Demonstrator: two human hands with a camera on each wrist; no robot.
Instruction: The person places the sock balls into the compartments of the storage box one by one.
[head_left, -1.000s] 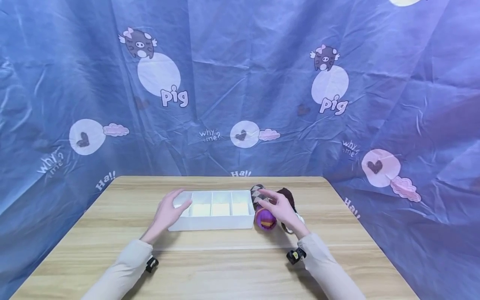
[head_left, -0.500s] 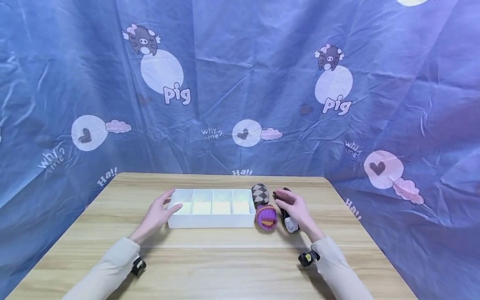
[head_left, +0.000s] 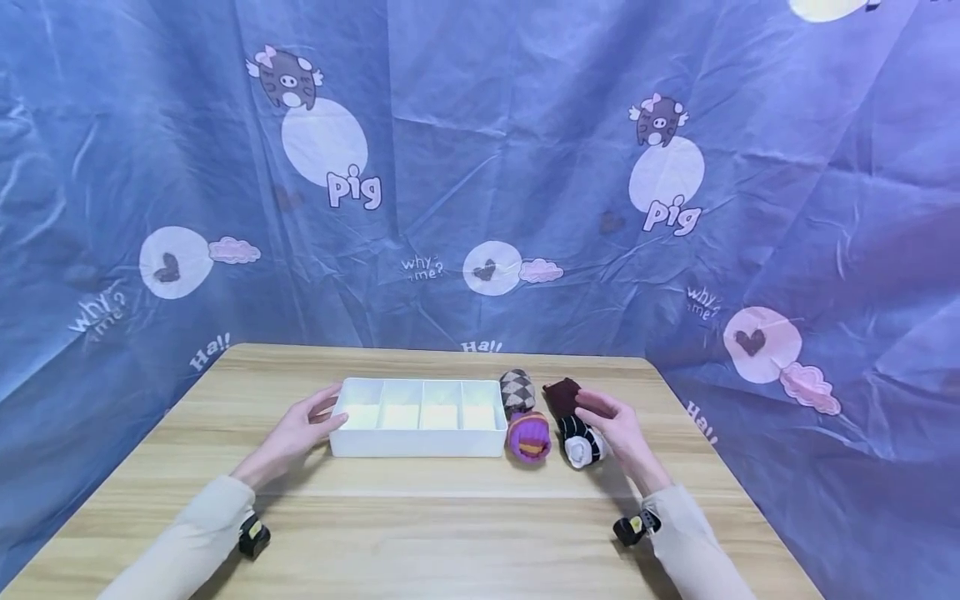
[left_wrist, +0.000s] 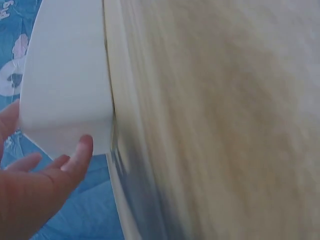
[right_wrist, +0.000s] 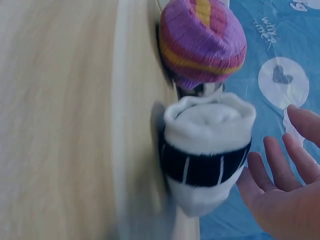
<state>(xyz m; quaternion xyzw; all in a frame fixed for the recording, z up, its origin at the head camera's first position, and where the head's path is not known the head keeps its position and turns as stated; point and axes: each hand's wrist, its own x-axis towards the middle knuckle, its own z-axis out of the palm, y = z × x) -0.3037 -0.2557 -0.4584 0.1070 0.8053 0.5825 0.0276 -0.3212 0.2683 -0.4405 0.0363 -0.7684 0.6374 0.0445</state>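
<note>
A white four-sided box with dividers (head_left: 417, 443) lies on the table, its compartments facing up. Beside its left end is my left hand (head_left: 303, 425), thumb and fingers spread; in the left wrist view the fingertips are close to the end wall, and contact is hard to tell. Right of the box are rolled socks: a grey argyle one (head_left: 517, 392), a purple-and-orange one (head_left: 529, 438), a dark maroon one (head_left: 562, 398) and a black-and-white one (right_wrist: 207, 140). My right hand (head_left: 618, 425) hovers at the right of the last two, fingers loosely bent, holding nothing.
The wooden table (head_left: 420, 542) reaches back to a blue printed curtain (head_left: 450, 167) that stands behind it and along both sides. Dark wrist devices (head_left: 255, 536) sit on both sleeves.
My left hand has moved left, from over the box's left compartment to beside its end. The right hand has moved right off the socks, uncovering the maroon and black-and-white ones.
</note>
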